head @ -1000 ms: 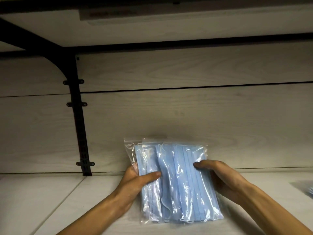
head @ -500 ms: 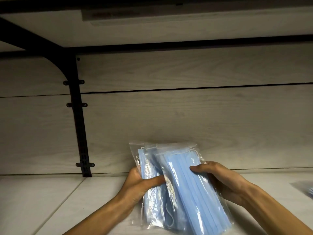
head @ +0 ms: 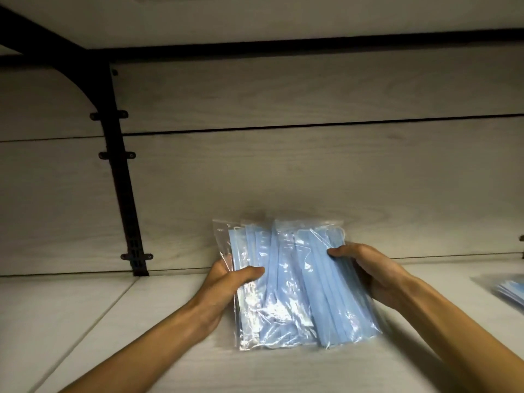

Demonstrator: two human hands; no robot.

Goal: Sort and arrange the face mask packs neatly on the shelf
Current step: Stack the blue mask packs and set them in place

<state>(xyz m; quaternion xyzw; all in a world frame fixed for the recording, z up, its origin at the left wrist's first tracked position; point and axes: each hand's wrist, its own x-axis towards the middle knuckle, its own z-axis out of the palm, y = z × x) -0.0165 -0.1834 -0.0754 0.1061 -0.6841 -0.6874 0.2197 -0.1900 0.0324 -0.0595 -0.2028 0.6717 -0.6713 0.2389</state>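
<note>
While upright on shelf (head: pixel 170 350), mask packs (head: pixel 297 285) clasped between left grip (head: pixel 226 282); right grip (head: pixel 368 270)

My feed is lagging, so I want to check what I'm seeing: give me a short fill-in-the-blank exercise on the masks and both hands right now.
1. The mask packs are held by ____ hands, the left hand and the right hand.
2. The masks inside the clear bags are ____ in colour.
3. More packs lie at the ____ edge of the shelf.
4. The black bracket stands on the ____ side.

Missing words: both; blue; right; left
</note>
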